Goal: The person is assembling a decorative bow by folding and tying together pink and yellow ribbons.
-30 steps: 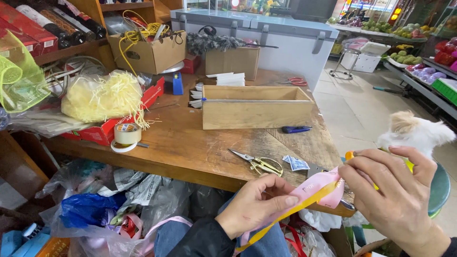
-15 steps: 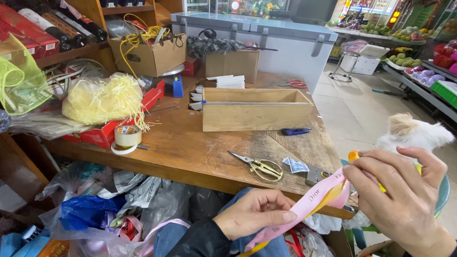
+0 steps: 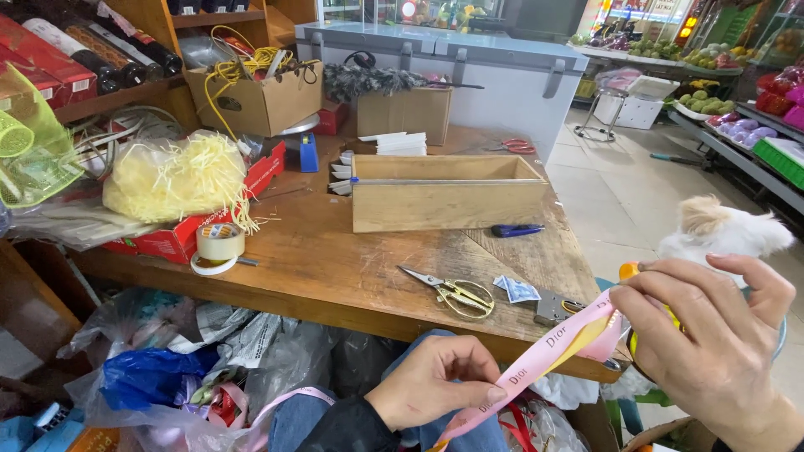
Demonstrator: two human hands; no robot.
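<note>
1. The left hand (image 3: 435, 387) is lowest in the view, in front of the surface (image 3: 335, 259); its thumb and fingers pinch the pink ribbon (image 3: 536, 358).
2. The right hand (image 3: 712, 335) pinches the upper end of the same ribbon together with a yellow ribbon (image 3: 591, 333); both run stretched and slanted between the two hands.
3. Just behind, near the front edge of the surface, lie gold-handled scissors (image 3: 452, 291) and a small blue packet (image 3: 517, 290).
4. Further back stands a long wooden box (image 3: 448, 199), with a blue pen (image 3: 516, 229) beside it and a tape roll (image 3: 220, 241) to the left.
5. A fluffy white dog (image 3: 724, 230) is behind the right hand.
</note>
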